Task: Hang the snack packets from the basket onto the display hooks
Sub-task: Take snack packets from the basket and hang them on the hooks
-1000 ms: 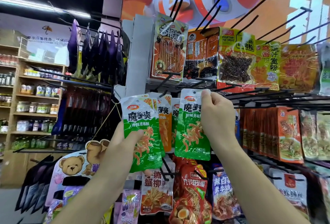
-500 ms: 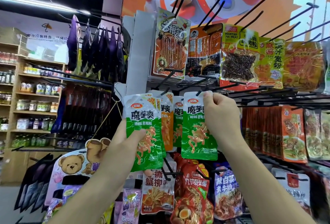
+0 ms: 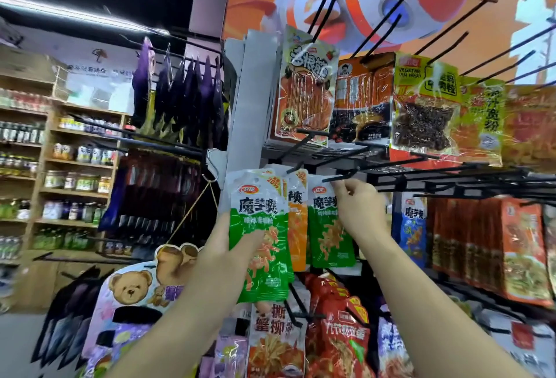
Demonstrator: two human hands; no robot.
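Both hands work just below the black wire display hook (image 3: 337,178). The right hand (image 3: 359,207) pinches the top edge of 1 green-and-white foil snack packet (image 3: 329,236), held right at the hook's tip; I cannot tell whether its hole is on the wire yet. The left hand (image 3: 224,257), lower left of the hook, grips a stack of matching green packets (image 3: 258,227). The basket is not in view. The step in hand looks like threading: next, line the hole up with the tip and slide the packet back.
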